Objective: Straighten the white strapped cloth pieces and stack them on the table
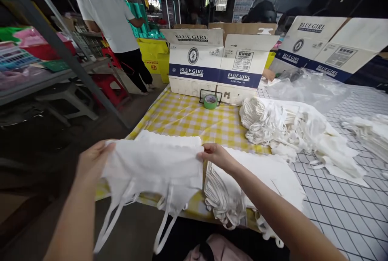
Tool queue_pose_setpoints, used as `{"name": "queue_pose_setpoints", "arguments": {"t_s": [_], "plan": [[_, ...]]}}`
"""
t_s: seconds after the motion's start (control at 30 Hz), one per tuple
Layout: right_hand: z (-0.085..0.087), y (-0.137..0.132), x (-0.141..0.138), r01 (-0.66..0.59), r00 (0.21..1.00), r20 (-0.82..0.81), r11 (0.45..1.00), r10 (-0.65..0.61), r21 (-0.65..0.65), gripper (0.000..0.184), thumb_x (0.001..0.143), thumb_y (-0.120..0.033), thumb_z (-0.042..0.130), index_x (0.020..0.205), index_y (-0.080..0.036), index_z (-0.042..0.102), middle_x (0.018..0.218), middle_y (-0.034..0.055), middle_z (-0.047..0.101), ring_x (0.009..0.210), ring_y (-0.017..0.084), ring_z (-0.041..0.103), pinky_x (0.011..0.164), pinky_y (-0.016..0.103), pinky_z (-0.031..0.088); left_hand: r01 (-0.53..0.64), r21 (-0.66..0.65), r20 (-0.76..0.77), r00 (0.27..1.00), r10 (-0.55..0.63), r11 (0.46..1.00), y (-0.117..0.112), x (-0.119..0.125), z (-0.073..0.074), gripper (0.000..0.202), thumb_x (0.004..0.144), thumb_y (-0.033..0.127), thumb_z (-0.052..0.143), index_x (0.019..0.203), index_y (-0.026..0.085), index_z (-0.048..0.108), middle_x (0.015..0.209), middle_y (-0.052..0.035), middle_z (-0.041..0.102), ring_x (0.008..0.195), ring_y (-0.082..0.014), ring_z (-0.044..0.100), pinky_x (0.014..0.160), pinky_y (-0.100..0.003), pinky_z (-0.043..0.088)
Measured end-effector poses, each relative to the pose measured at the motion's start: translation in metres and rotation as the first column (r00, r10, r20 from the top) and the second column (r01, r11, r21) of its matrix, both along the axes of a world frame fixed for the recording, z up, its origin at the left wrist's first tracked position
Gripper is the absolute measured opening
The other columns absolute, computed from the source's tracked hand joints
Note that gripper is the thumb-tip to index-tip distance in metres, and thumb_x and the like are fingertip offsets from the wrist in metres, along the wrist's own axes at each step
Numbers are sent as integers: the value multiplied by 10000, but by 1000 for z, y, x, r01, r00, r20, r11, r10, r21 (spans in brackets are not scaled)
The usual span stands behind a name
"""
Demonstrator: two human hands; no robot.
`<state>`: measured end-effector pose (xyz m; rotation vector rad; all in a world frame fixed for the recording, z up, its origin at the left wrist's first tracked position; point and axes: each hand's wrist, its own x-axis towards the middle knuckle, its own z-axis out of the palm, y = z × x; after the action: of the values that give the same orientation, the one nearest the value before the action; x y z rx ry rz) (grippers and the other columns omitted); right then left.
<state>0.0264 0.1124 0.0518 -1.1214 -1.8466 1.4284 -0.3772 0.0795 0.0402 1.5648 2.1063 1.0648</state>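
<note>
My left hand (92, 160) and my right hand (216, 155) each pinch one side of a white cloth bag (154, 168), held flat above the table's near edge. Its long handles dangle below, over the edge. Just right of it lies a neat stack of folded white bags (263, 180). A loose heap of more white bags (291, 131) lies farther back on the right.
The table has a yellow checked cloth (188, 119) and a white grid cloth (348, 204). At the back stand an open Blue Girl carton (215, 63), a green tape roll (210, 101), clear plastic (306, 87) and a flattened carton (327, 47). A person (118, 30) stands back left.
</note>
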Motion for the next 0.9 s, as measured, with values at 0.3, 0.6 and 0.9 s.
{"name": "queue_pose_setpoints", "arguments": {"t_s": [0.3, 0.6, 0.9], "plan": [[-66, 72, -31, 217, 876, 409, 966, -255, 137, 259, 729, -218, 584, 517, -188, 438, 509, -13, 543, 548, 125, 488, 532, 228, 325, -143, -127, -293, 951, 100, 982, 102, 18, -29, 379, 812, 389, 489, 1040, 153, 680, 1002, -153, 701, 915, -295, 625, 786, -356, 431], [-76, 86, -39, 296, 809, 461, 930, -365, 217, 96, 746, -222, 579, 664, -180, 551, 688, 54, 604, 682, 185, 537, 584, 270, 339, -157, -173, -457, 887, 62, 972, 116, 37, -39, 406, 845, 397, 452, 1116, 165, 647, 1021, -197, 666, 903, -340, 603, 751, -410, 421], [-24, 31, 62, 309, 875, 289, 908, -387, 282, 194, 802, -324, 534, 931, -186, 576, 744, 4, 590, 679, 130, 522, 655, 253, 396, 222, 168, -415, 900, -135, 961, 46, 164, -17, 389, 875, 312, 445, 1244, 194, 471, 965, -74, 570, 943, -230, 547, 885, -350, 413]]}}
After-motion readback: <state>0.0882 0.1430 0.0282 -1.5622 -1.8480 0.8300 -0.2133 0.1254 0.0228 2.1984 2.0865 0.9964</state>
